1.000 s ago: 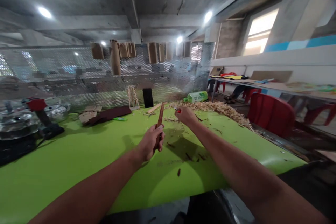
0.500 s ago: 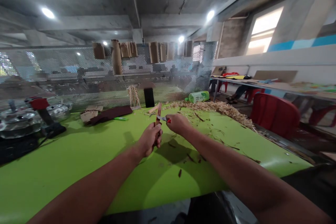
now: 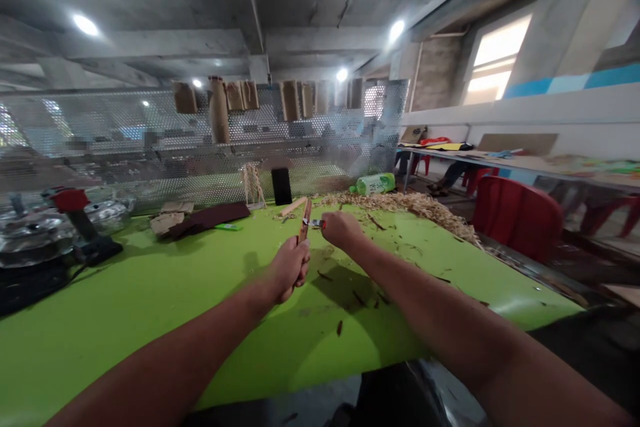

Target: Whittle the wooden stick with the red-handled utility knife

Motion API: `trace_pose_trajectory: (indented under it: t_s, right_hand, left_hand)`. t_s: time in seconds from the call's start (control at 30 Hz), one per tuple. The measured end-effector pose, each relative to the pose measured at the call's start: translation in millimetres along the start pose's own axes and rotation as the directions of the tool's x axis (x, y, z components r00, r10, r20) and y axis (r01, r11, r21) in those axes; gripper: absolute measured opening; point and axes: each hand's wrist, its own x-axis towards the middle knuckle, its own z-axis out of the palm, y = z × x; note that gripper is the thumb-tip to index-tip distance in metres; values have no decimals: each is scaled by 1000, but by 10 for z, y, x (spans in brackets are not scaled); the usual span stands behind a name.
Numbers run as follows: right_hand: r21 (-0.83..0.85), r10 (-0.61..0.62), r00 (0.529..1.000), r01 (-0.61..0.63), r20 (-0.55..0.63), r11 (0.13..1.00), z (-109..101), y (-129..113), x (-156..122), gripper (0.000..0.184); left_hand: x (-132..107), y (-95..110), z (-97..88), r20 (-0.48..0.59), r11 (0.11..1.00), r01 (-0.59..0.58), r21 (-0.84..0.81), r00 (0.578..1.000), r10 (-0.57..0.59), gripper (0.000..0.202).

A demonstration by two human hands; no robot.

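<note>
My left hand is closed round the lower end of a brown wooden stick, which stands almost upright above the green table. My right hand is closed on a small red-handled knife. Its short blade points left and meets the upper part of the stick. Dark wood chips lie on the table under and in front of both hands.
A long heap of pale wood shavings runs along the table's far right edge beside a green bottle. A dark sheet, a black phone, a perforated metal screen, a red-topped tool and red chairs surround the table.
My right hand came back from the far side to the stick and set the knife blade against it. The left hand kept the stick upright, shifting only slightly.
</note>
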Motion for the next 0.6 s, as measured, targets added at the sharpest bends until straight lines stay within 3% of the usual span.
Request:
trace_pose_trajectory:
  t_s: [0.1, 0.2, 0.27, 0.33, 0.47, 0.6]
  right_hand:
    - [90, 228, 973, -231, 48, 969, -28, 313, 110, 32]
    - [93, 417, 904, -425, 98, 900, -99, 704, 199, 32]
    - [103, 472, 878, -478, 80, 872, -131, 847, 233, 35]
    - [143, 471, 881, -473, 51, 869, -134, 836, 246, 37]
    - [187, 327, 944, -328, 36, 926, -97, 538, 199, 35]
    - [144, 204, 979, -202, -5, 969, -93, 261, 80, 34]
  left_hand:
    - [-157, -96, 114, 84, 998, 14, 58, 996, -19, 24]
    - [-302, -163, 242, 287, 992, -27, 123, 958, -10, 34]
    - [-307, -151, 249, 276, 996, -45, 71, 961, 24, 34]
    - [-240, -106, 180, 220, 1000, -6, -29, 975, 13, 29]
    - [-62, -41, -4, 180, 972, 66, -225, 983, -25, 21]
    - [12, -68, -44, 178, 970, 30, -242, 984, 14, 25]
